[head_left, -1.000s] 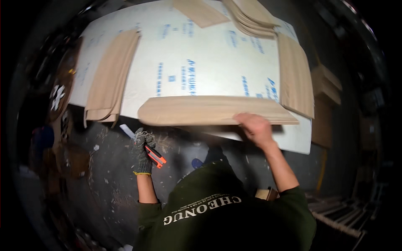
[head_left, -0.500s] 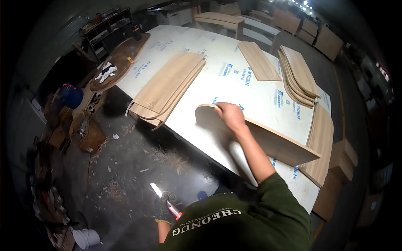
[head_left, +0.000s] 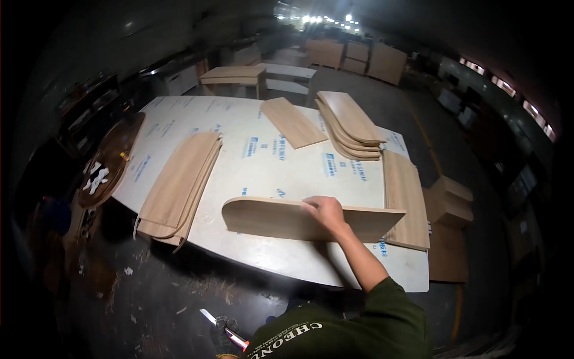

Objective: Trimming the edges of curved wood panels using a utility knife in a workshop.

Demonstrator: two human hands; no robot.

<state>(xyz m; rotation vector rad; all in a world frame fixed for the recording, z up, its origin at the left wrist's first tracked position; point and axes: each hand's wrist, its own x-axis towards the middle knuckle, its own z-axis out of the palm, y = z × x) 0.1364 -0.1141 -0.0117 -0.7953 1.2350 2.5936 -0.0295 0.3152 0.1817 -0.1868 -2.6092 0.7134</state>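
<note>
A wood-grain board (head_left: 269,220) with one rounded end stands on its long edge on the near part of the table (head_left: 233,173). My bare right hand (head_left: 326,213) grips its upper edge a little right of the middle. Low in front of the table, my gloved left hand (head_left: 226,326) is closed around a flat tool (head_left: 207,316) with a bright blade and a red-and-white handle. Its fingers are partly dark, and whether the tool is a knife or a file is not plain.
Stacked boards (head_left: 179,185) lie at the left, overhanging the table's near edge. Another stack of curved-end boards (head_left: 351,122), a single board (head_left: 293,122) and a board at the right edge (head_left: 406,200) lie beyond. A brown oval tabletop (head_left: 113,158) adjoins the left side. Shavings litter the floor.
My view has shifted, so the table sits lower and further left. The board has swung from slanting to nearly parallel with the near edge, my right hand now further along it. The left still holds the tool.
</note>
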